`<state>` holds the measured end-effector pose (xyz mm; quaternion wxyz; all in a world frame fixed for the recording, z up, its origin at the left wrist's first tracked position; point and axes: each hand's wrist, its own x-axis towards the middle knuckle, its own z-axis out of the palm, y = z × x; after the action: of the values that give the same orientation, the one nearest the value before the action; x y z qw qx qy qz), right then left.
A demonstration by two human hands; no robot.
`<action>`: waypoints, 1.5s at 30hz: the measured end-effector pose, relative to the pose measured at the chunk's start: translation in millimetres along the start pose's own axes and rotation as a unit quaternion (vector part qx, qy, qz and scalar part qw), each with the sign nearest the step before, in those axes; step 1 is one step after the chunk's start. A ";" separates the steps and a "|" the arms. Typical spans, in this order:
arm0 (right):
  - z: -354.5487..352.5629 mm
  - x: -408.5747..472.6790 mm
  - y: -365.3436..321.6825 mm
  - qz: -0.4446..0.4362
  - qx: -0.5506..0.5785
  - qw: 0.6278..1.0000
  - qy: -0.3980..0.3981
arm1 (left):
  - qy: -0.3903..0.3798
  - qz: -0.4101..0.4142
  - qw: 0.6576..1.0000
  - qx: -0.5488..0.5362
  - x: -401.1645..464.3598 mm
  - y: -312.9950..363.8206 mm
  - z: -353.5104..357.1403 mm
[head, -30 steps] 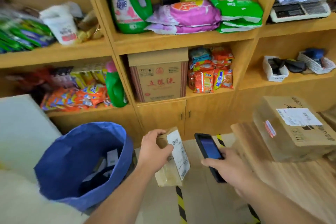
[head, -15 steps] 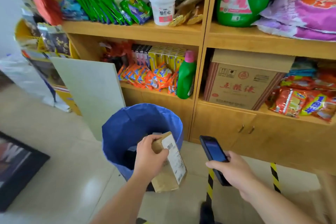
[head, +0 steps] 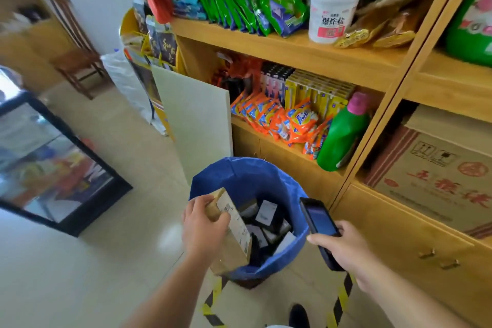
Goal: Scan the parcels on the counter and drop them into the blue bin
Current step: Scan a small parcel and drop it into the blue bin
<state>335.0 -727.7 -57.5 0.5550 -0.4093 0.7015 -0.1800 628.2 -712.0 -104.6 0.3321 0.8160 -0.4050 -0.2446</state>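
Note:
My left hand (head: 203, 226) grips a small brown cardboard parcel (head: 234, 234) with a white barcode label, held upright over the near left rim of the blue bin (head: 239, 176). The bin stands on the floor in front of the shelves and holds several dark and white parcels (head: 266, 224). My right hand (head: 343, 247) holds a black phone scanner (head: 318, 221) with its screen lit, just right of the bin's rim. The counter is out of view.
Wooden shelves (head: 306, 50) packed with snack bags, a white tub and a green detergent bottle (head: 340, 136) rise behind the bin. A white board (head: 197, 125) leans beside it. A glass-topped freezer (head: 53, 165) stands left. Yellow-black tape (head: 213, 301) marks the floor.
The view has swung left, away from the counter, toward the bin. My left hand has carried the parcel from beside the bin to over its rim. My right hand keeps the phone alongside.

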 end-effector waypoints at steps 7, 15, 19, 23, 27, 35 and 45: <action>-4.9 30.1 -26.5 0.029 0.002 1.000 0.005 | 0.013 -0.037 0.999 0.018 38.6 5.5 12.5; 1.5 34.3 -49.2 0.034 0.042 0.998 0.045 | -0.064 0.003 0.998 0.000 86.7 22.6 41.7; 10.7 34.3 -52.2 0.040 0.051 0.995 0.071 | -0.104 0.024 0.994 0.006 106.8 24.3 43.4; 24.6 35.7 -57.1 0.049 0.050 0.994 0.086 | -0.174 0.027 0.984 0.010 122.1 27.3 40.7; 41.3 35.1 -62.9 0.049 0.047 0.994 0.090 | -0.245 0.042 0.969 0.016 127.0 25.2 36.9; 67.1 16.5 -59.5 0.059 0.035 0.992 0.106 | -0.299 0.082 0.951 0.025 128.8 22.8 35.8; 50.6 -28.2 -25.8 0.095 0.060 0.973 0.204 | -0.393 0.185 0.898 0.071 94.9 58.9 63.4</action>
<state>392.9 -711.1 -37.6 0.4383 -0.2619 0.8233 -0.2479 608.8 -838.5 -115.2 0.1267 0.5850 -0.6625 -0.4504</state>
